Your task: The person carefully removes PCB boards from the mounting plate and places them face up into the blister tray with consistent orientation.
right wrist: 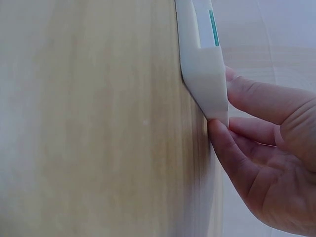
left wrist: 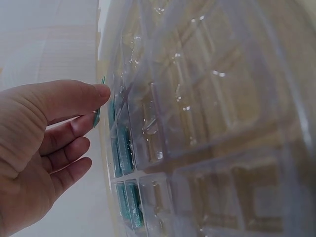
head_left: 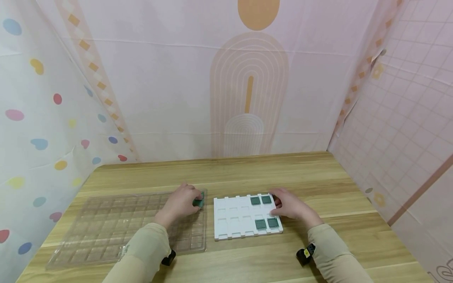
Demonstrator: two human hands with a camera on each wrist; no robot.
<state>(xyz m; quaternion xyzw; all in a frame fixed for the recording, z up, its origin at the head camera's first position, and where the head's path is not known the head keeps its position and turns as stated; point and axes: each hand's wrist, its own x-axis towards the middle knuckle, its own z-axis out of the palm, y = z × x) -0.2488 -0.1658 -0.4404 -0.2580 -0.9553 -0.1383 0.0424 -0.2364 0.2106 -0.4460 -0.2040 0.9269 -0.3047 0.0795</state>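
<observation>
My left hand [head_left: 179, 203] pinches a small green circuit board [head_left: 199, 202] between thumb and fingers, over the far right corner of a clear plastic tray [head_left: 109, 220]. In the left wrist view the pinched board shows edge-on, and more green boards [left wrist: 123, 153] lie in the tray's compartments. Thumb and fingers of my right hand [head_left: 291, 206] grip the right edge of a white slotted tray [head_left: 233, 226]. That tray bears two green boards [head_left: 260, 200] at its back right and two [head_left: 267, 223] at its front right.
Both trays lie side by side on a wooden table [head_left: 247, 259], the clear one to the left with a narrow gap between them. A patterned cloth [head_left: 170, 98] hangs behind the table and along both sides.
</observation>
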